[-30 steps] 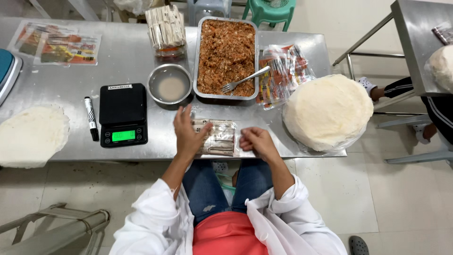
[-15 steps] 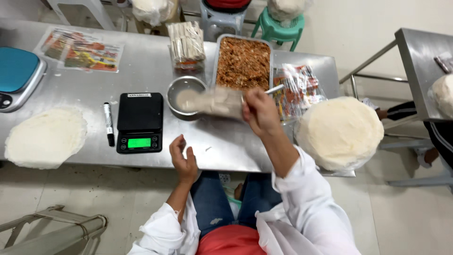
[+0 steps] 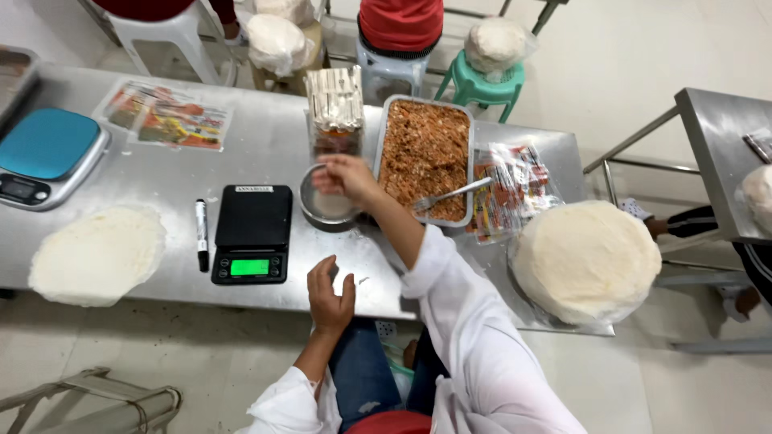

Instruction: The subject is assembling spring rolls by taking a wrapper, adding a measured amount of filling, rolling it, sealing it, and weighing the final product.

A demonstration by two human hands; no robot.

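My right hand (image 3: pixel 344 178) reaches out over a small round metal bowl (image 3: pixel 322 207) in the middle of the steel table (image 3: pixel 265 157); its fingers point down at the bowl's rim and are blurred. My left hand (image 3: pixel 330 294) rests at the table's near edge, fingers loosely apart, holding nothing. Just right of the bowl stands a long metal tray of reddish-brown filling (image 3: pixel 425 145) with a fork (image 3: pixel 450 194) lying in it. Behind the bowl is a container of stacked pale sticks (image 3: pixel 335 98). The packet held earlier is not visible.
A black digital scale (image 3: pixel 252 233) and a black marker (image 3: pixel 201 235) lie left of the bowl. Round white wrapper stacks sit at the near left (image 3: pixel 96 255) and near right (image 3: pixel 585 259). There is also a blue scale (image 3: pixel 44 153), printed packets (image 3: pixel 515 189), stools behind, and another person's hand (image 3: pixel 667 227) by a second table.
My right hand lifted a wrapped packet off the table's near edge, carried it away towards the bowl, and now hovers there without it showing. My left hand stayed at the near edge.
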